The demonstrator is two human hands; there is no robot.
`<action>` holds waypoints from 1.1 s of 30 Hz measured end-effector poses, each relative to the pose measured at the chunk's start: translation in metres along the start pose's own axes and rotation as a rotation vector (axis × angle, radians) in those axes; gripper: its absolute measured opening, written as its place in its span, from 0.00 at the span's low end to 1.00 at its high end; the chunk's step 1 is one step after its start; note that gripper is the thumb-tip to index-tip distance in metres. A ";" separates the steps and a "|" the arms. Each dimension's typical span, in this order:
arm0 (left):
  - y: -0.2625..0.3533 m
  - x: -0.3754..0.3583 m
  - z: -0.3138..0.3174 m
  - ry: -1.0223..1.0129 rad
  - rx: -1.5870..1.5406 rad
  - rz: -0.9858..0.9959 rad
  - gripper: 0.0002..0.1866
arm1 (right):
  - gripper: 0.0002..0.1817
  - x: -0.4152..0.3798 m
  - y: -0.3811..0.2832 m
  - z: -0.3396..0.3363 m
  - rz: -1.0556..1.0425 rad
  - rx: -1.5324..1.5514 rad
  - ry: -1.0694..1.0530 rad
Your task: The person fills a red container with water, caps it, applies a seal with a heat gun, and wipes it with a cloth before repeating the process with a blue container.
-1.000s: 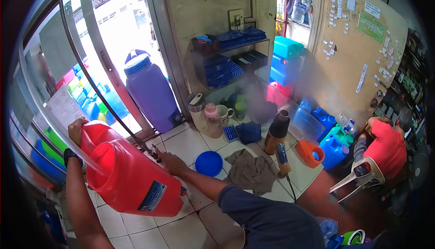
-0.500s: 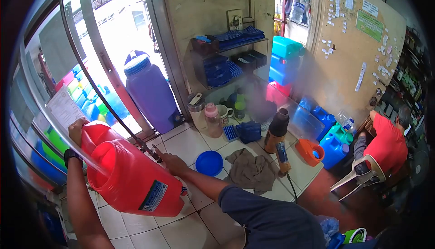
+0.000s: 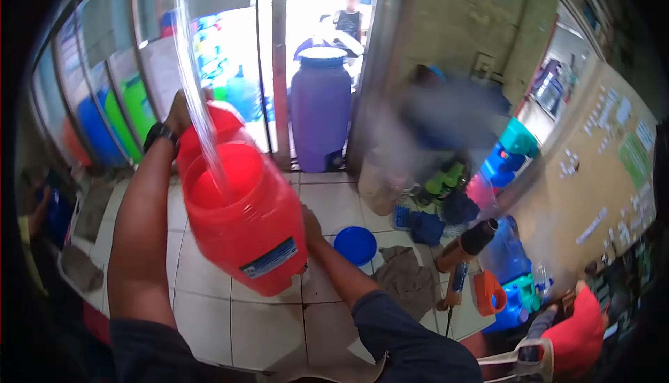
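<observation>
1. Left hand [image 3: 180, 113] curled on the upper far part of the red container [image 3: 244, 233], pinching its handle area; black wristwatch [image 3: 160, 134] on that wrist.
2. Right hand [image 3: 311, 224] close against the container's right side, mostly hidden behind it; cannot tell whether its fingers are spread or pressed together.
3. Red container tilted, wide round mouth facing up and toward the viewer, between the two forearms, over white tiles [image 3: 202, 317]. Printed label [image 3: 270, 258] low on the near side.
4. Clear, shiny streak [image 3: 189, 69] runs down from above into the mouth; tube or water, cannot tell.
5. Just right of the right forearm: blue round dish [image 3: 355, 246], then crumpled grey-brown cloth [image 3: 403, 284].
6. Farther right, black-and-brown tool [image 3: 465, 247] stands near an orange holed container [image 3: 490, 294].
7. Beyond the red container, purple barrel [image 3: 320, 115] upright at the doorway; a person [image 3: 348, 22] outside, blurred by glare.
8. Lower right, seated person in a red shirt [image 3: 577, 338], beside blue jugs [image 3: 511, 310].
9. Far right, board [image 3: 557, 202] dotted with small papers.
</observation>
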State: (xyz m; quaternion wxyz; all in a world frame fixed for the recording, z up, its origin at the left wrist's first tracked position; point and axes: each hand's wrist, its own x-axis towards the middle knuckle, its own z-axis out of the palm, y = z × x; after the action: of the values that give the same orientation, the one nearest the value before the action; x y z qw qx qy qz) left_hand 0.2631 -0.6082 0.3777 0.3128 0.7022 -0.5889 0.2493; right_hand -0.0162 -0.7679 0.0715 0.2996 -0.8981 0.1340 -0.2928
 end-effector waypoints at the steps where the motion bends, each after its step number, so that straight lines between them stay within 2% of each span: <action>1: -0.013 0.000 0.009 0.046 0.147 0.114 0.10 | 0.41 -0.002 0.004 0.002 -0.017 0.037 -0.008; 2: 0.010 0.001 0.000 -0.011 0.058 -0.007 0.11 | 0.41 -0.005 0.008 0.004 -0.034 0.074 -0.017; 4: -0.028 0.007 0.017 -0.028 -0.235 -0.330 0.16 | 0.41 -0.003 0.054 0.043 -0.122 0.189 -0.059; 5: -0.004 0.005 0.006 -0.018 0.078 0.058 0.14 | 0.36 0.000 0.082 0.072 -0.016 0.541 -0.006; 6: 0.003 0.004 0.005 -0.018 -0.063 -0.153 0.13 | 0.34 -0.003 0.085 0.082 0.047 0.722 -0.002; 7: 0.010 0.004 -0.001 -0.084 0.111 -0.052 0.14 | 0.31 -0.005 0.078 0.085 0.111 0.903 0.013; 8: 0.017 0.007 -0.009 -0.135 0.215 0.014 0.14 | 0.29 -0.008 0.077 0.079 0.076 0.770 0.003; 9: 0.022 0.006 -0.007 -0.102 0.198 -0.021 0.16 | 0.27 -0.006 0.066 0.058 0.036 0.633 -0.003; 11: 0.028 0.009 -0.007 -0.120 0.103 -0.214 0.19 | 0.24 -0.004 0.037 0.022 -0.051 0.360 -0.004; 12: 0.016 0.011 0.000 -0.143 0.026 -0.322 0.24 | 0.24 -0.005 0.028 0.017 -0.060 0.367 -0.017; 13: 0.015 0.011 0.001 -0.130 0.030 -0.327 0.24 | 0.25 -0.007 0.019 0.012 -0.019 0.415 0.019; 16: 0.017 0.010 -0.005 -0.161 0.150 -0.182 0.22 | 0.25 -0.006 0.015 0.015 0.018 0.419 0.043; 18: 0.029 0.013 -0.010 -0.218 0.380 -0.086 0.20 | 0.25 -0.005 0.019 0.019 0.026 0.403 0.055; 20: 0.021 0.011 -0.005 -0.162 0.252 -0.124 0.21 | 0.25 -0.006 0.022 0.022 0.034 0.398 0.068; 22: 0.027 0.010 0.004 0.057 -0.128 -0.499 0.17 | 0.25 -0.009 0.026 0.019 0.059 0.391 0.086; 24: 0.023 0.012 0.005 0.014 -0.025 -0.409 0.21 | 0.25 -0.010 0.024 0.020 0.066 0.393 0.089; 26: 0.039 0.009 -0.005 -0.008 -0.024 -0.462 0.22 | 0.25 -0.013 0.028 0.015 0.081 0.380 0.102; 30: 0.025 0.016 0.003 -0.057 0.026 -0.483 0.21 | 0.26 -0.015 0.029 0.015 0.102 0.391 0.111; 33: 0.037 0.012 -0.006 -0.078 -0.025 -0.507 0.21 | 0.26 -0.015 0.028 0.013 0.109 0.397 0.115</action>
State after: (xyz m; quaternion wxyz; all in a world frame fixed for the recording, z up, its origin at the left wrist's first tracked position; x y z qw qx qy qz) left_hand 0.2292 -0.6159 0.3961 0.3510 0.8327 -0.4085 0.1283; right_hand -0.0216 -0.7777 0.0393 0.4779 -0.7946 0.1389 -0.3478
